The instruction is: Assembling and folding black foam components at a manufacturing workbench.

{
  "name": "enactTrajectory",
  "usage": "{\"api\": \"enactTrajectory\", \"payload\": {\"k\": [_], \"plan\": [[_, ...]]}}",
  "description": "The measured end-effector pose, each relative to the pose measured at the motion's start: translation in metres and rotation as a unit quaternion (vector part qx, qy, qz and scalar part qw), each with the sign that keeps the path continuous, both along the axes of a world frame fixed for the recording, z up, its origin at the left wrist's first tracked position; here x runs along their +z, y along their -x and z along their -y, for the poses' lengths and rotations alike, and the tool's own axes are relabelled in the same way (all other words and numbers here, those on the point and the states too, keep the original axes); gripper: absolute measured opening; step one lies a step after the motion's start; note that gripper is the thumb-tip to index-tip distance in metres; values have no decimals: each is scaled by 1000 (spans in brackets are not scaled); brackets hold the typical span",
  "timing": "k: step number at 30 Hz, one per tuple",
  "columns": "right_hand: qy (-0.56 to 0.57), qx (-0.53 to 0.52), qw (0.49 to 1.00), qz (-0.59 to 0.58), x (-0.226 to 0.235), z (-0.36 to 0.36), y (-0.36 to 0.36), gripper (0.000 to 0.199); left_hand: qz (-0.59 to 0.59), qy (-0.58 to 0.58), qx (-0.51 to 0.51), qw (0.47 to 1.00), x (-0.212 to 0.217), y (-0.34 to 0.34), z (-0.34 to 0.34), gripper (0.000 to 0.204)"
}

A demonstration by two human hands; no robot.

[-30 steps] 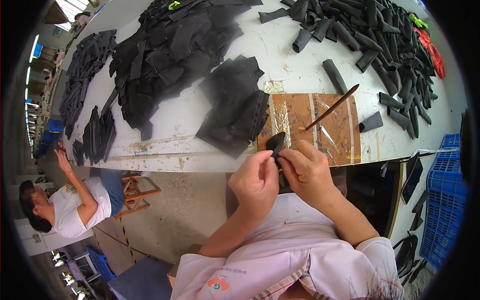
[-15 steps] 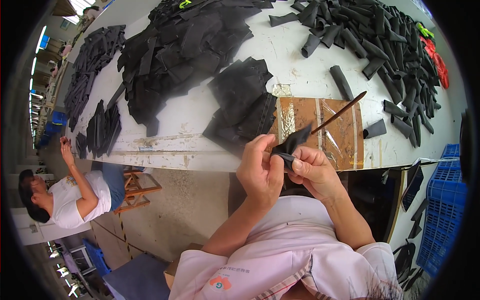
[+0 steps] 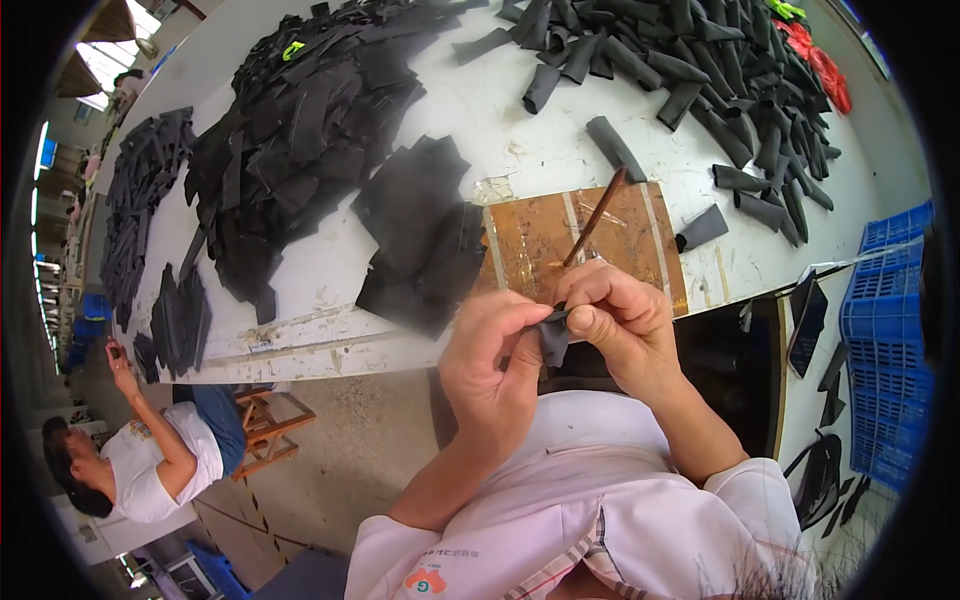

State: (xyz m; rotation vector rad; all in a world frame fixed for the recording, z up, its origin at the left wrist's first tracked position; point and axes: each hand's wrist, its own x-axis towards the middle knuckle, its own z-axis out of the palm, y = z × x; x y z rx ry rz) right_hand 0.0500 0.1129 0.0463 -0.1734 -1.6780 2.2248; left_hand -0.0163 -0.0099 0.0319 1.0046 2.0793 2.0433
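Observation:
Both of my hands meet in front of my chest at the table's near edge. My left hand (image 3: 492, 360) pinches a small black fabric piece (image 3: 553, 345) by its upper edge. My right hand (image 3: 625, 322) grips the same piece from the other side, thumb against forefinger. The cloth hangs down between them. Just beyond my fingers a thin brown stick (image 3: 598, 217) slants over a brown taped board (image 3: 530, 232); its near end meets my right hand's outline, and I cannot tell whether they touch. Flat black fabric pieces (image 3: 425, 240) lie left of the board.
A large heap of black fabric pieces (image 3: 300, 140) covers the far left of the white table (image 3: 330, 335). Rolled dark tubes (image 3: 690, 60) are piled at the far right, beside a red plastic bag (image 3: 815, 65). Blue crates (image 3: 885, 350) stand at right. A person (image 3: 160, 450) sits at left.
The view has shifted, so the table's contents sit further left. My fingers have re-gripped the fabric piece, which pointed up and away before and now hangs downward between both hands.

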Motion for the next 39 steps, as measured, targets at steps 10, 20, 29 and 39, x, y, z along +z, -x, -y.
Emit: {"api": "enactTrajectory", "payload": {"k": [10, 20, 29, 39], "plan": [[-66, 18, 996, 61, 69, -62, 31, 20, 605, -389, -519, 462, 63, 56, -56, 26], [202, 122, 965, 111, -16, -84, 38, 22, 282, -72, -100, 952, 19, 40, -72, 33], [-425, -90, 899, -59, 31, -75, 28, 30, 39, -84, -108, 990, 33, 43, -66, 14], [-563, -69, 823, -45, -1, -74, 25, 13, 124, -190, -146, 963, 17, 31, -72, 17]]}}
